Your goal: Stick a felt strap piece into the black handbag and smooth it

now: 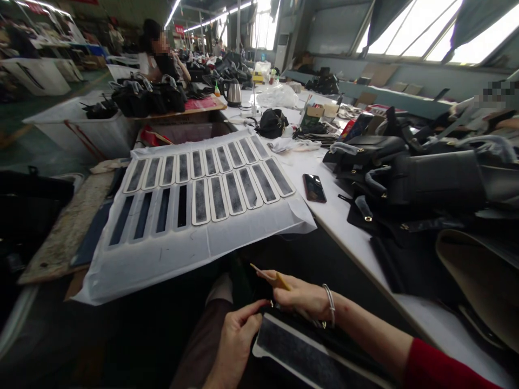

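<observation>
My right hand (302, 296), with a bracelet at the wrist, is closed around a thin yellowish stick-like tool (281, 281), whose exact kind I cannot make out. A second pale pointed end sticks out past the fingers. My left hand (235, 337) is closed, thumb and forefinger pinching the edge of a black item over my lap, beside a small shiny fitting. Below both hands lies a dark rectangular panel with a pale border (300, 348), partly cut off by the frame's lower edge. Much of the black item is lost in shadow.
Ahead, a white sheet (158, 259) carries rows of pale-bordered dark panels (200, 202). A phone (314, 187) lies on the white table to the right, near piled black bags (441, 181). Farther back are a metal kettle (232, 92) and a seated person (156, 54).
</observation>
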Motion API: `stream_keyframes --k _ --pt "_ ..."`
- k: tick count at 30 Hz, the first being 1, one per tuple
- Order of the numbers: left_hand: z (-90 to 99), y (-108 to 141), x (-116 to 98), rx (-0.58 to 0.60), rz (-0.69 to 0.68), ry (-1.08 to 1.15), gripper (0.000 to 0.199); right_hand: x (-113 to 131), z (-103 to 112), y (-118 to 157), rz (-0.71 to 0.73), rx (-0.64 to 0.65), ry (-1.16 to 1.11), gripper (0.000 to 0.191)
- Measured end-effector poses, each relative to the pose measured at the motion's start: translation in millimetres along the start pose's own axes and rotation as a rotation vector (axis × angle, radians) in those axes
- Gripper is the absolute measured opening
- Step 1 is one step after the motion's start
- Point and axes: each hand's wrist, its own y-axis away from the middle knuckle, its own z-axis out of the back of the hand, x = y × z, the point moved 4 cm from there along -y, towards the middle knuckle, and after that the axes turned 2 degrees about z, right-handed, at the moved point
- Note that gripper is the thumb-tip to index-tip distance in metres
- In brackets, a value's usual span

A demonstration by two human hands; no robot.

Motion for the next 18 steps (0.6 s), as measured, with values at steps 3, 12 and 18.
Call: stream_keyframes --k 3,12,18 --pt "-4.7 1.6 -4.0 -0.026 0.009 -0.008 0.033 -11.3 -0.6 -9.3 -0.073 -0.119 0.187 0.060" --pt "-5.6 0.3 -11.8 -0.053 -0.003 -0.135 0.031 -17.3 -10.8 -18.9 -0.020 -0.043 0.412 0.031" --pt "-3.4 4.2 -8.8 0.008 0.015 -0.061 0.031 -5.0 -5.3 -14.4 -0.049 -0.146 0.566 0.046"
